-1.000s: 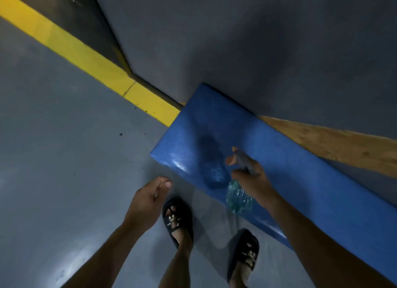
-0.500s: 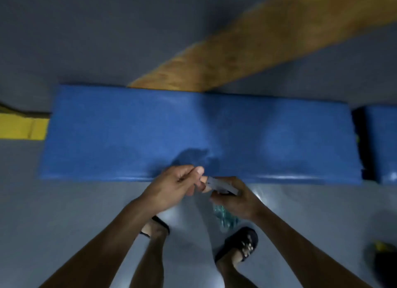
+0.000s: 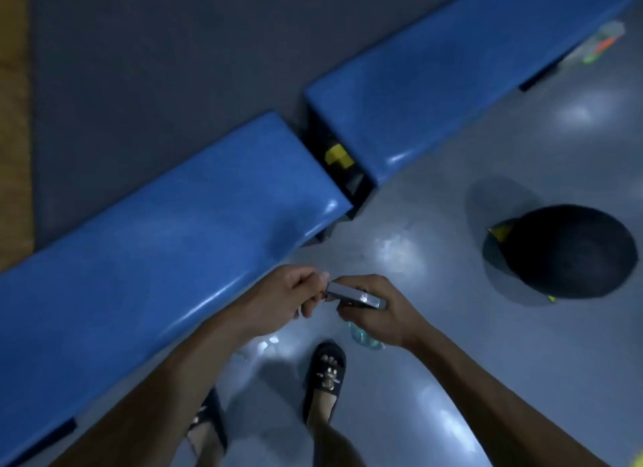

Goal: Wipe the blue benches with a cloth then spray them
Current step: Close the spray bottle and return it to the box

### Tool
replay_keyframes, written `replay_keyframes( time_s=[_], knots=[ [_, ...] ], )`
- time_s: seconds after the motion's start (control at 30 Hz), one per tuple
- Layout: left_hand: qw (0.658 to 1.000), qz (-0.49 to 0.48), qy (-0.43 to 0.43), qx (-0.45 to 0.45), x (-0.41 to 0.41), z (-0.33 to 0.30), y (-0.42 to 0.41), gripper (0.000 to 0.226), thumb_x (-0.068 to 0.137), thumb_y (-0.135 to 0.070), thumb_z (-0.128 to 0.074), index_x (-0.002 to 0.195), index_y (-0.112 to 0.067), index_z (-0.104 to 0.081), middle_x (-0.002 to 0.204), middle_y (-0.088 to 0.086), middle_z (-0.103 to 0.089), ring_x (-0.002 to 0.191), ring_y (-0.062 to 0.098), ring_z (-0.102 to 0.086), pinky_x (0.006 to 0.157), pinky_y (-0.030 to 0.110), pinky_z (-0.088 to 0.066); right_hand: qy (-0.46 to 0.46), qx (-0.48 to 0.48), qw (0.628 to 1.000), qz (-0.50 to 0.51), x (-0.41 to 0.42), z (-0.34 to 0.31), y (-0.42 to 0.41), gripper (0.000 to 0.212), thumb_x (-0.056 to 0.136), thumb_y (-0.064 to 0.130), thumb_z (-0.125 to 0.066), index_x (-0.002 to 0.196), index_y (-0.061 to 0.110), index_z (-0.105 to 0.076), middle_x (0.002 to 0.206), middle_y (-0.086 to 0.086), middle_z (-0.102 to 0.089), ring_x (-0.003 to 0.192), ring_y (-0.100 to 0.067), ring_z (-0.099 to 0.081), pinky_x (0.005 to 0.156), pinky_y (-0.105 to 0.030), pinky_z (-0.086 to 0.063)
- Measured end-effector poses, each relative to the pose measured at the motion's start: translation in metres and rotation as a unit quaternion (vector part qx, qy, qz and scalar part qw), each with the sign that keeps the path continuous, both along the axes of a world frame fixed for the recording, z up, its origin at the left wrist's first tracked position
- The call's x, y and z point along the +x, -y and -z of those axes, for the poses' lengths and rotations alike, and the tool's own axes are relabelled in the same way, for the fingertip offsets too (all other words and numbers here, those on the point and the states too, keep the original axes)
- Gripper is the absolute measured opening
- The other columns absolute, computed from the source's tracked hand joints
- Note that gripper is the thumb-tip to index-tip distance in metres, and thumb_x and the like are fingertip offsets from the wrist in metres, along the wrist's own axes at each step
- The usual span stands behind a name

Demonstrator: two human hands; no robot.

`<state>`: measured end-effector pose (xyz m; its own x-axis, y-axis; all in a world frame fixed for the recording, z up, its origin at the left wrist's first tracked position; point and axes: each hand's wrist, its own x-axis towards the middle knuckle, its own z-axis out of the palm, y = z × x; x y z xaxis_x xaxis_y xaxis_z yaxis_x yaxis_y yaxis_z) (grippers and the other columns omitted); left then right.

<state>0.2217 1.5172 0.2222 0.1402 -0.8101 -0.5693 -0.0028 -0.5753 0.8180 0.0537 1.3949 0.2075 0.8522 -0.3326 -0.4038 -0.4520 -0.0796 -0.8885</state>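
Now the left hand (image 3: 295, 294) has come over to pinch the nozzle of the spray bottle (image 3: 355, 297) gripped by the right hand (image 3: 377, 313) at lower centre; spraying the near bench (image 3: 156, 244) looks paused.

Grey glossy floor (image 3: 452, 379) showing several pale patches of reflected light. Dark grey wall (image 3: 156, 66) behind the seating, with a wooden strip (image 3: 14, 118) at its left edge. Dark round object (image 3: 570, 250) on the floor at right. Lighting dim overall.

benches (image 3: 167, 244) look like glossy blue vinyl, floor (image 3: 487, 327) smooth shiny grey, spray bottle (image 3: 362, 336) clear plastic
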Motion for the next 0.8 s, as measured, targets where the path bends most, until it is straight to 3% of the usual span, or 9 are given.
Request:
replay_keyframes(
  time_s=[0.1, 0.2, 0.33, 0.43, 0.57, 0.7, 0.8],
  knots=[
    [0.997, 0.075, 0.018, -0.014, -0.031, -0.008, 0.065, 0.035, 0.101, -0.035, -0.051, 0.086, -0.005, -0.059, 0.072, -0.002, -0.062, 0.07, 0.009, -0.057, 0.066, 0.024, -0.047, -0.002, 0.022, 0.998, 0.06, -0.045, -0.005, 0.046, 0.04, 0.075, -0.011, -0.059, 0.095, 0.021, -0.073, 0.08, 0.011, -0.07, 0.07, -0.007, -0.063, 0.064, -0.022, -0.047],
    [0.99, 0.132, 0.024, -0.036, -0.058, -0.014, 0.127, 0.028, 0.1, -0.031, -0.054, 0.087, -0.007, -0.059, 0.073, -0.005, -0.062, 0.072, 0.007, -0.057, 0.069, 0.026, -0.046, 0.01, 0.015, 0.993, 0.116, -0.083, -0.007, 0.088, 0.036, 0.076, -0.008, -0.059, 0.095, 0.019, -0.074, 0.078, 0.005, -0.07, 0.068, -0.011, -0.062, 0.062, -0.029, -0.049],
    [0.979, 0.189, 0.04, -0.061, -0.087, -0.007, 0.205, 0.038, 0.089, -0.057, -0.05, 0.082, -0.02, -0.058, 0.072, -0.003, -0.064, 0.071, 0.012, -0.06, 0.069, 0.034, -0.048, 0.004, -0.003, 0.983, 0.182, -0.12, -0.002, 0.144, 0.034, 0.076, -0.006, -0.06, 0.095, 0.019, -0.073, 0.075, 0.006, -0.068, 0.065, -0.008, -0.06, 0.061, -0.028, -0.047],
    [0.98, 0.194, 0.018, -0.032, -0.104, 0.004, 0.266, 0.049, 0.086, -0.066, -0.046, 0.072, -0.021, -0.056, 0.063, -0.001, -0.057, 0.06, 0.014, -0.056, 0.061, 0.033, -0.044, 0.001, -0.029, 0.977, 0.21, -0.136, 0.003, 0.189, 0.027, 0.077, 0.002, -0.06, 0.094, 0.019, -0.071, 0.078, 0.0, -0.068, 0.069, -0.017, -0.064, 0.065, -0.039, -0.053],
    [0.974, 0.224, 0.039, -0.021, -0.115, 0.025, 0.352, 0.051, 0.092, -0.064, -0.044, 0.063, -0.022, -0.053, 0.058, -0.006, -0.052, 0.053, 0.011, -0.049, 0.06, 0.031, -0.043, 0.001, -0.056, 0.971, 0.231, -0.143, 0.012, 0.259, 0.019, 0.077, 0.021, -0.058, 0.091, 0.018, -0.071, 0.071, 0.004, -0.066, 0.062, -0.014, -0.061, 0.06, -0.038, -0.051],
    [0.967, 0.25, 0.051, -0.02, -0.117, 0.042, 0.437, 0.05, 0.088, -0.067, -0.046, 0.064, -0.024, -0.054, 0.059, -0.004, -0.049, 0.054, 0.012, -0.047, 0.059, 0.032, -0.041, -0.022, -0.037, 0.963, 0.267, -0.146, 0.028, 0.332, 0.025, 0.077, 0.002, -0.061, 0.088, 0.022, -0.072, 0.064, 0.003, -0.063, 0.054, -0.013, -0.058, 0.054, -0.034, -0.048],
    [0.961, 0.264, 0.071, -0.049, -0.122, 0.037, 0.505, 0.047, 0.09, -0.063, -0.045, 0.063, -0.024, -0.051, 0.055, -0.009, -0.044, 0.054, 0.008, -0.041, 0.059, 0.031, -0.034, -0.033, 0.005, 0.948, 0.317, -0.15, 0.03, 0.388, 0.033, 0.076, -0.001, -0.063, 0.082, 0.03, -0.072, 0.061, 0.004, -0.063, 0.054, -0.008, -0.057, 0.054, -0.029, -0.044]
  ],
)
